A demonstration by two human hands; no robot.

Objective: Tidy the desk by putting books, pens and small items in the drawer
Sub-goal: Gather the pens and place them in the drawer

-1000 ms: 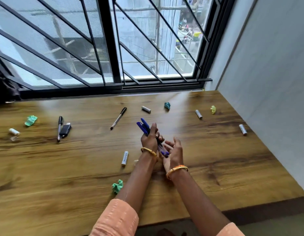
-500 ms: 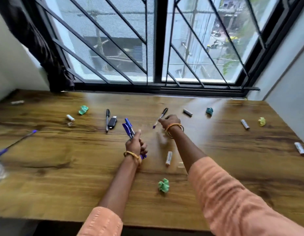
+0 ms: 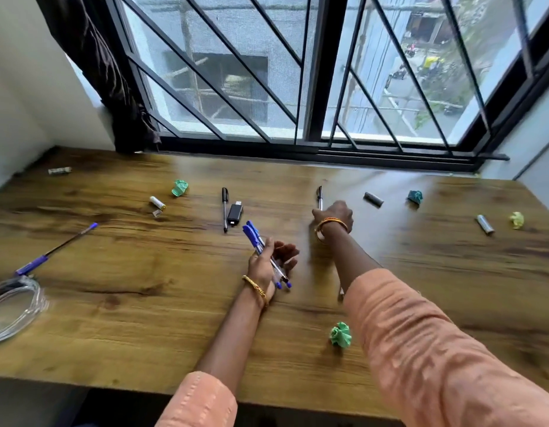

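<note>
A person's left hand (image 3: 268, 266) grips a bundle of blue pens (image 3: 264, 252) mid-desk (image 3: 144, 318) as the right hand (image 3: 333, 215) closes on a black pen (image 3: 319, 197) nearer the window edge; pinching its barrel firmly before lifting should prevent rolling.

A wooden desk (image 3: 144, 303) fills the lower frame, bearing 3 crumpled green papers (image 3: 340, 334), a black pen (image 3: 224, 208) beside a USB stick (image 3: 235, 213) at centre, and a clear coiled cable (image 3: 11, 306) at left.
</note>
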